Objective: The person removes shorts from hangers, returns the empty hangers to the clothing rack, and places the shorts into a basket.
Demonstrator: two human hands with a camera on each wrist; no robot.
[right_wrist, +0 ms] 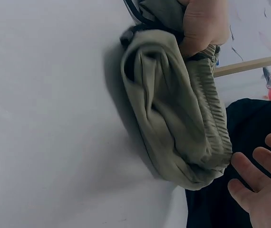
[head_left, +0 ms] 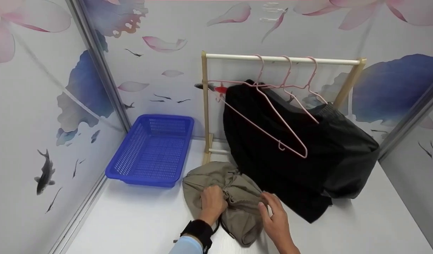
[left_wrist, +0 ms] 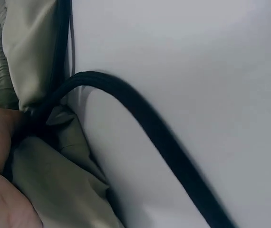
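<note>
A crumpled khaki garment [head_left: 242, 201] with a gathered elastic waistband [right_wrist: 211, 109] lies on the white table. My left hand [head_left: 213, 201] grips its cloth near the middle, fingers curled; the fingertips are hidden in the folds. A black cord [left_wrist: 140, 109] arches out from beside that hand in the left wrist view. At the garment's right edge is my right hand [head_left: 275, 215], its fingers [right_wrist: 249, 171] spread and fairly straight. Whether those fingertips touch the cloth, I cannot tell. Behind it, black clothing [head_left: 283, 151] drapes down from the rack onto the table.
A rack with a white bar [head_left: 237, 57] and wooden posts [head_left: 205, 106] stands at the back. Pink hangers [head_left: 271, 102] hang from its bar. To the left sits a blue perforated basket [head_left: 181, 162]. Printed wall panels [head_left: 174, 21] enclose the table.
</note>
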